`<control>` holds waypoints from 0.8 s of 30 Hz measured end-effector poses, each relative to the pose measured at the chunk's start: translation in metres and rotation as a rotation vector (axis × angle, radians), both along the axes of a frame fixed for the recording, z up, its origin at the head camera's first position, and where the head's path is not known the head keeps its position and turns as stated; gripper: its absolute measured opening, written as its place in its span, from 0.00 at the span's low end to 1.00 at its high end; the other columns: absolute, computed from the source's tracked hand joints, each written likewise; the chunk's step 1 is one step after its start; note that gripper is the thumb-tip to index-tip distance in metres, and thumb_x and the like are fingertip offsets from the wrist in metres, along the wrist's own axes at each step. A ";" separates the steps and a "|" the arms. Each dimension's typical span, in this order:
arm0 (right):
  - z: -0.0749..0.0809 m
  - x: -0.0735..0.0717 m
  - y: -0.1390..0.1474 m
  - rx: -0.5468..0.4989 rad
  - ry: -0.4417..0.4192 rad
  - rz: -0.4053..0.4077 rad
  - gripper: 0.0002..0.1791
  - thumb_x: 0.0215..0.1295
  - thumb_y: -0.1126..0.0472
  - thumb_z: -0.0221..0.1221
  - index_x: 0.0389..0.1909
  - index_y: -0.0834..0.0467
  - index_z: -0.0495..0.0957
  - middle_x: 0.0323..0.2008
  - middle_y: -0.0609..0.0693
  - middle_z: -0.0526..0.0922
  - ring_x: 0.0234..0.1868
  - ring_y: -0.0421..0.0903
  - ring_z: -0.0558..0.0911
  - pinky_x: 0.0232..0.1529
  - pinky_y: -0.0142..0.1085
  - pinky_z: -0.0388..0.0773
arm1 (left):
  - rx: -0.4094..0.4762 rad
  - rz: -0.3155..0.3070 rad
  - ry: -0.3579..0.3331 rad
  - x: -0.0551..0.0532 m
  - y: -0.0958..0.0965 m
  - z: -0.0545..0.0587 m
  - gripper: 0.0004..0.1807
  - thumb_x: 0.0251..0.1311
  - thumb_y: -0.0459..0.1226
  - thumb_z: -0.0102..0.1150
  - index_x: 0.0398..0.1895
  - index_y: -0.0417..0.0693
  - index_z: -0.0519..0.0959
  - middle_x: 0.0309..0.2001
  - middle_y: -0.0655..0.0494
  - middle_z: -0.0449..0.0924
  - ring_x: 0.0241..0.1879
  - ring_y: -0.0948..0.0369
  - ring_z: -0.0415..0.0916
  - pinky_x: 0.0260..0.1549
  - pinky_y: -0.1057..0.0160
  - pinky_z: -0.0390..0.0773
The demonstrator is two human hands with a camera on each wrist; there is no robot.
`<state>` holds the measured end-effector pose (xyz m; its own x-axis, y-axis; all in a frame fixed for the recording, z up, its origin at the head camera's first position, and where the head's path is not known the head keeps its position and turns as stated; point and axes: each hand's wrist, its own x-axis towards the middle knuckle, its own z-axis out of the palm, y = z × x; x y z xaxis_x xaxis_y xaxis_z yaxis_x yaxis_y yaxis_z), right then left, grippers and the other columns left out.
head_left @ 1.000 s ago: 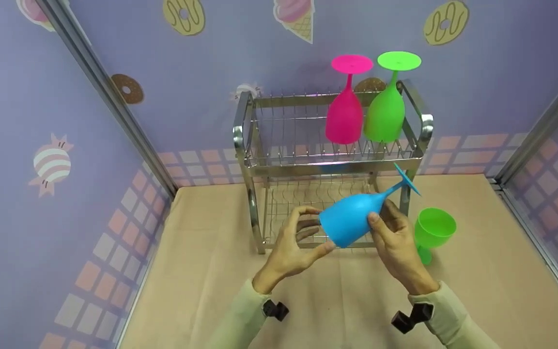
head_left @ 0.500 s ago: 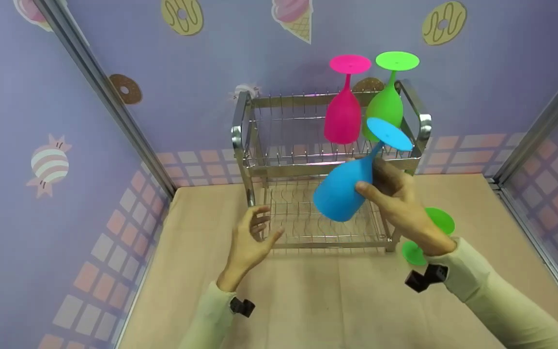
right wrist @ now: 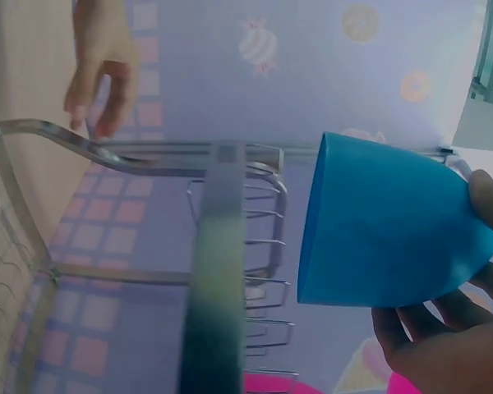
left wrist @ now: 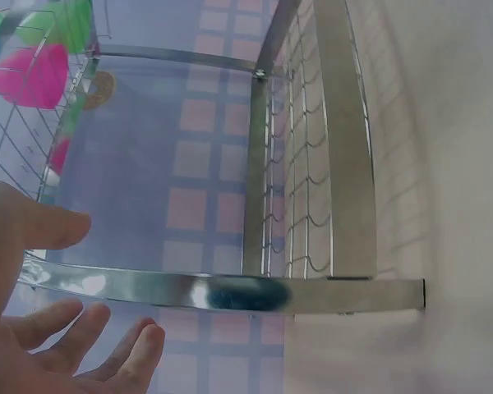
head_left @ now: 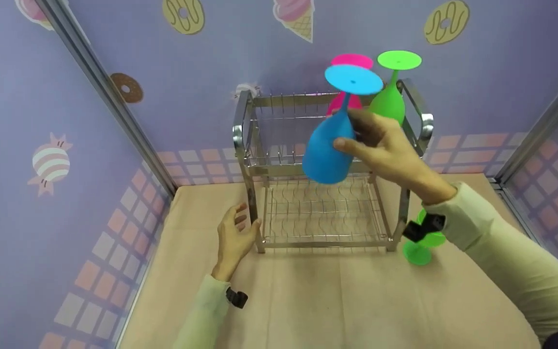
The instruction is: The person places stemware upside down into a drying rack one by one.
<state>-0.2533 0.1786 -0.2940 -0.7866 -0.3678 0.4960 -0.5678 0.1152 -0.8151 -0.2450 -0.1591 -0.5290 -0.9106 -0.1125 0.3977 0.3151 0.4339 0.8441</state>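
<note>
Right hand (head_left: 386, 149) pinched blue goblet (head_left: 326, 152) near stem (head_left: 346, 101), judged best hold; left hand (head_left: 234, 236) loosely spread. Probably light, stiff.

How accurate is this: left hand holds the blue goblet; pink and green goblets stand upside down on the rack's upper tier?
Wrong hand: the head view shows the right hand holding the blue goblet. The pink goblet and green goblet do stand upside down on the rack's upper tier.
</note>
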 end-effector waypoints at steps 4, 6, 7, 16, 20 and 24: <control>0.017 -0.013 -0.007 0.034 -0.007 0.000 0.30 0.75 0.65 0.65 0.75 0.61 0.71 0.67 0.56 0.82 0.67 0.54 0.83 0.71 0.50 0.80 | 0.001 -0.004 -0.026 -0.007 -0.001 -0.004 0.28 0.64 0.29 0.72 0.67 0.34 0.77 0.65 0.33 0.80 0.55 0.33 0.85 0.55 0.38 0.87; 0.024 -0.020 -0.011 0.047 -0.015 0.000 0.31 0.76 0.63 0.65 0.76 0.62 0.70 0.68 0.57 0.81 0.68 0.55 0.82 0.72 0.50 0.79 | 0.037 -0.004 -0.034 -0.011 -0.001 -0.005 0.26 0.63 0.27 0.71 0.65 0.33 0.78 0.62 0.32 0.82 0.53 0.34 0.87 0.53 0.41 0.89; 0.027 -0.023 -0.013 0.053 -0.018 0.001 0.31 0.76 0.63 0.65 0.76 0.62 0.70 0.68 0.58 0.81 0.68 0.56 0.82 0.72 0.51 0.79 | 0.057 -0.001 -0.036 -0.013 -0.001 -0.006 0.25 0.63 0.26 0.71 0.64 0.33 0.79 0.61 0.32 0.83 0.51 0.35 0.87 0.51 0.43 0.90; 0.044 -0.051 -0.029 0.144 0.000 -0.055 0.33 0.75 0.57 0.66 0.76 0.60 0.70 0.71 0.59 0.78 0.71 0.59 0.79 0.75 0.55 0.75 | 0.063 0.046 -0.008 -0.028 -0.002 -0.008 0.15 0.62 0.25 0.72 0.52 0.34 0.85 0.50 0.36 0.88 0.41 0.40 0.91 0.41 0.55 0.93; 0.042 -0.063 -0.034 0.170 0.008 -0.086 0.33 0.76 0.56 0.66 0.76 0.61 0.69 0.71 0.58 0.78 0.72 0.58 0.79 0.75 0.54 0.75 | 0.046 0.068 0.001 -0.030 -0.003 -0.010 0.14 0.61 0.24 0.72 0.50 0.35 0.85 0.47 0.37 0.89 0.38 0.41 0.92 0.38 0.55 0.93; 0.038 -0.075 -0.039 0.177 0.006 -0.121 0.32 0.77 0.56 0.65 0.76 0.62 0.68 0.71 0.59 0.78 0.72 0.58 0.79 0.75 0.54 0.76 | 0.045 0.066 -0.013 -0.031 -0.003 -0.010 0.13 0.61 0.26 0.73 0.49 0.36 0.85 0.46 0.39 0.89 0.38 0.43 0.92 0.39 0.55 0.93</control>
<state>-0.3286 0.1399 -0.2556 -0.8274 -0.3527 0.4370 -0.5461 0.3239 -0.7726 -0.2757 -0.1616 -0.5388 -0.9055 -0.1900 0.3794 0.2761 0.4150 0.8669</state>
